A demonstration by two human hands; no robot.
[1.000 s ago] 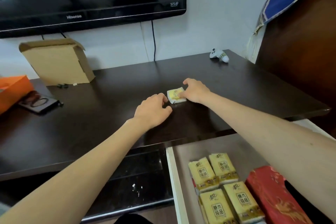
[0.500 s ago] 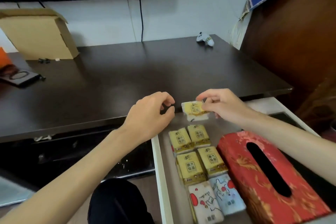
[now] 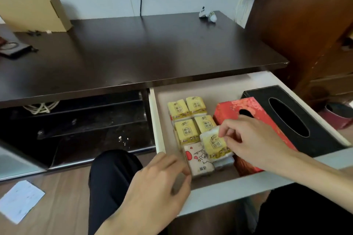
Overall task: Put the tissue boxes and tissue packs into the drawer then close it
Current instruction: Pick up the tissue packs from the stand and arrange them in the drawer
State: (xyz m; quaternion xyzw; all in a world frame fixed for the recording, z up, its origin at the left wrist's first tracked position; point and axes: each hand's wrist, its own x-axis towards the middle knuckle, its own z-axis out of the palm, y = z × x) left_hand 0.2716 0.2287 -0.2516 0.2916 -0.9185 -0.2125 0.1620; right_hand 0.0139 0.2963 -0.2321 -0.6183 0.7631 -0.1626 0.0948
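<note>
The white drawer (image 3: 155, 120) stands pulled out under the dark desk top (image 3: 152, 51). Inside lie several yellow tissue packs (image 3: 184, 130), a white cartoon-print pack (image 3: 198, 160), a red tissue box (image 3: 240, 108) and a black tissue box (image 3: 290, 120). My right hand (image 3: 254, 139) pinches one yellow tissue pack (image 3: 214, 145) low inside the drawer, over a bluish pack that is mostly hidden. My left hand (image 3: 158, 185) hovers at the drawer's front left corner, fingers loosely curled, holding nothing.
A cardboard box (image 3: 32, 4) and a dark pouch (image 3: 13, 49) sit at the desk's back left, a small white toy (image 3: 208, 15) at the back. A brown cabinet (image 3: 305, 25) rises on the right. Dark shelves (image 3: 91, 118) are left of the drawer, a white paper (image 3: 19, 200) lies on the floor.
My right hand carried the yellow pack from the desk top down into the drawer. My left hand dropped from the desk to the drawer's front corner. The view tilted down.
</note>
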